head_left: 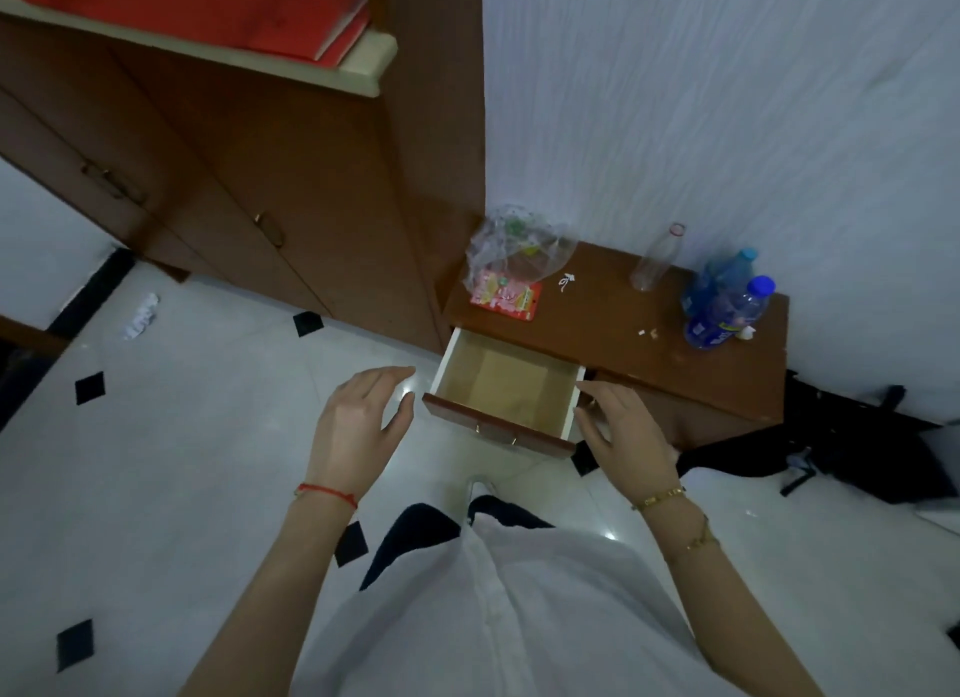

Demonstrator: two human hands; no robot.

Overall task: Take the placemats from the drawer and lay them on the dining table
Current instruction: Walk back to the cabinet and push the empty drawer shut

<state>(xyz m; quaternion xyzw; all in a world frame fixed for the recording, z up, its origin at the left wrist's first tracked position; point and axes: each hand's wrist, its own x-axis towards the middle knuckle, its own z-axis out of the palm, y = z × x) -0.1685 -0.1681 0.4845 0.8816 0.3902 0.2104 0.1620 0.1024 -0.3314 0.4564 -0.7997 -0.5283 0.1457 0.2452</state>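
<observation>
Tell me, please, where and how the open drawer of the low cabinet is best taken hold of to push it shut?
Probably at the front panel of the drawer, by the small metal handle on its outer face, coming from the front where the person stands. The drawer is pulled out towards them, and the left hand and right hand flank it, open.

The drawer (506, 390) is lined with pale matt wood and fronted in brown varnished wood, like the cabinet (649, 322). The floor (182, 436) is tiled glossy white. Clear plastic is seen in the bottles (727, 301) and bag (519, 249).
</observation>
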